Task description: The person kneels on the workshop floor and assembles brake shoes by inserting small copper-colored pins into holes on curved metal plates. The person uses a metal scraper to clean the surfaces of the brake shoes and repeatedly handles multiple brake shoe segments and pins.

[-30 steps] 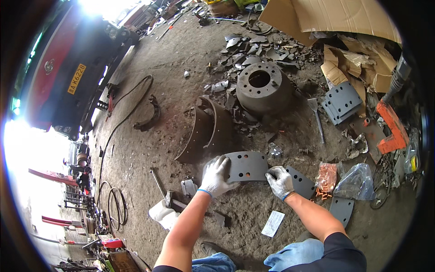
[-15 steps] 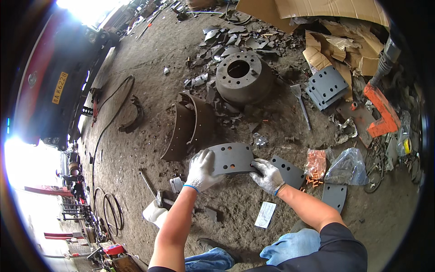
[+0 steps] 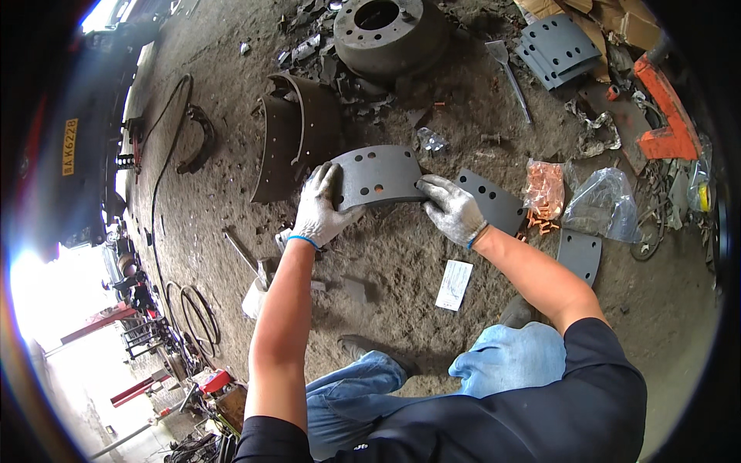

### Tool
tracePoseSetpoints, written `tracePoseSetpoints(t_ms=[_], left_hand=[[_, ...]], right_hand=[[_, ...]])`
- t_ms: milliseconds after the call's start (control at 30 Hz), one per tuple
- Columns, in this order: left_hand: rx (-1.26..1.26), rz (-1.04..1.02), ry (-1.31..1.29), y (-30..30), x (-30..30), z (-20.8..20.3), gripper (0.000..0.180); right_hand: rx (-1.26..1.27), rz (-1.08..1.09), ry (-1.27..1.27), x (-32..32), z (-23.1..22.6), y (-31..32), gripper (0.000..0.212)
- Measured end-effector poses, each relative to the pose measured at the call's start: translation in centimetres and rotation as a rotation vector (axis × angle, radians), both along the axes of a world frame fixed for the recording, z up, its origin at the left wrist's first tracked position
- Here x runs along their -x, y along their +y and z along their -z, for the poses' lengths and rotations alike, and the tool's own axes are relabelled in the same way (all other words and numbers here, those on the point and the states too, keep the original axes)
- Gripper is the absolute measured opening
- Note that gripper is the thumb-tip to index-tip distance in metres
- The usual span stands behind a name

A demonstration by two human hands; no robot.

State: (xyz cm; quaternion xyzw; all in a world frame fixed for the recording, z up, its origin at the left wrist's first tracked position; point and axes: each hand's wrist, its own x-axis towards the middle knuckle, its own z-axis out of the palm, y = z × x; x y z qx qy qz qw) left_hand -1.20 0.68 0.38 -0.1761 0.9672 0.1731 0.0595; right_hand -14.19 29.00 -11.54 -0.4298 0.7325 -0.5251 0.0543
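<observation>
Both my hands wear whitish knitted gloves and grip a curved grey brake lining (image 3: 382, 174) by its two ends, just above the dirt floor. My left hand (image 3: 323, 210) wraps its left end, thumb along the near edge. Fingers of my right hand (image 3: 454, 210) press on the right end. Orange shows through one of the lining's holes. Beyond my left hand stand two rusty brake shoes, one (image 3: 275, 147) beside the other (image 3: 318, 123). A loose brake lining (image 3: 494, 203) lies right of my right hand, next to a bag of copper-coloured rivets (image 3: 545, 184), some spilled out.
A brake drum (image 3: 390, 46) stands at the back, with a chisel (image 3: 511, 81) to its right. Further right are stacked linings (image 3: 557, 48) and an orange metal tool (image 3: 670, 116). A hammer (image 3: 261, 270), a paper sheet (image 3: 454, 285) and another lining (image 3: 579, 255) lie nearer me.
The view has tilted, so the floor things sit higher in the picture and more of my legs and sleeves shows. Both hands keep their hold on the brake lining.
</observation>
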Motion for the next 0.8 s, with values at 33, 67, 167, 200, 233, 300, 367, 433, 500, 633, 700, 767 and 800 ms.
tracePoseSetpoints(t_ms=[33,67,167,200,233,300,367,433,500,633,700,767,800], left_hand=[[-0.009,-0.005,-0.002,0.1,0.2,-0.1,0.104],[-0.011,-0.014,-0.005,0.1,0.1,-0.1,0.104],[0.021,0.004,0.012,-0.4,-0.3,0.4,0.103],[0.038,0.005,0.005,-0.4,-0.4,0.4,0.103],[0.041,0.004,0.005,-0.3,-0.6,0.4,0.103],[0.044,0.004,0.01,0.0,-0.7,0.4,0.103],[0.049,0.019,0.025,-0.3,-0.6,0.6,0.103],[0.048,0.021,0.027,-0.4,-0.7,0.7,0.103],[0.056,0.02,0.037,-0.1,-0.8,0.8,0.102],[0.083,0.028,0.053,0.2,-1.0,0.8,0.102],[0.08,0.032,0.059,0.4,-1.4,0.8,0.1],[0.046,0.016,0.06,-0.1,-1.2,1.1,0.107],[0.029,0.015,0.062,-0.1,-1.2,1.1,0.106]], right_hand=[[-0.012,0.007,-0.015,0.0,-0.1,0.0,0.044],[-0.023,0.012,-0.033,-0.2,-0.3,-0.1,0.044],[-0.074,0.005,-0.122,-0.3,-0.8,-0.3,0.045],[-0.087,-0.004,-0.123,-0.2,-0.9,-0.3,0.046],[-0.099,-0.013,-0.124,-0.2,-0.9,-0.3,0.046],[-0.1,-0.031,-0.118,-0.2,-0.7,-0.2,0.047],[-0.084,-0.044,-0.071,0.0,-0.6,-0.1,0.048],[-0.129,-0.067,-0.058,0.3,-0.6,-0.1,0.052],[-0.161,-0.079,-0.045,0.5,-0.7,-0.2,0.054],[-0.21,-0.095,-0.037,0.9,-0.8,-0.3,0.055],[-0.188,-0.067,0.013,0.5,-0.3,0.0,0.055],[-0.155,-0.053,0.014,0.3,0.2,0.1,0.054],[-0.11,-0.019,-0.014,-0.1,0.1,0.1,0.054]])
